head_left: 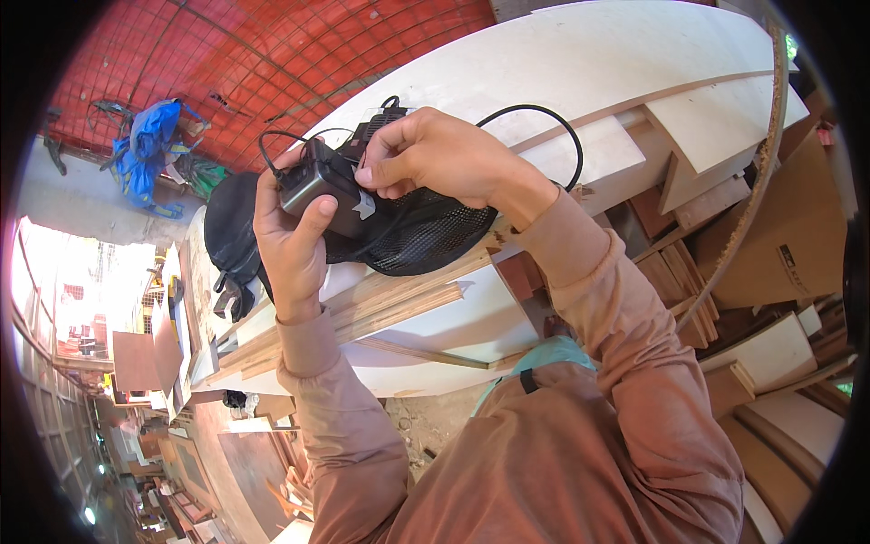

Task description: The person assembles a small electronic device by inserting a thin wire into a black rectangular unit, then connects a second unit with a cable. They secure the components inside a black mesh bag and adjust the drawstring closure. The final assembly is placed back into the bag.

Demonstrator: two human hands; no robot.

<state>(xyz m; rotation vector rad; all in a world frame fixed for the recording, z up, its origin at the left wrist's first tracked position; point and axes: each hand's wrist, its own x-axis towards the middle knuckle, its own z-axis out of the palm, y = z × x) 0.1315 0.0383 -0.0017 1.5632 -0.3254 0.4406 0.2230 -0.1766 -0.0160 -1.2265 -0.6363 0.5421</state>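
A dark grey box-shaped device (319, 189) with rounded corners rests in my left hand (294, 240), the thumb along its near face and the fingers round its far left side. A thin black cable (272, 136) loops up from its top. My right hand (444, 156) is closed in a pinch at the device's right side; what lies between its fingertips is too small to make out. Just below those fingertips shows a pale star-shaped patch (364, 207). Under both hands lies a black mesh bag (435, 238). Another black cable (566, 127) arcs out behind my right wrist.
White-faced boards (580, 45) are stacked beneath the bag, with plywood strips (390, 317) along the near edge. Red mesh fencing (272, 45) stands behind, near a hanging blue bag (149, 140). At right are wood offcuts (689, 272) and a brown cardboard sheet (788, 227).
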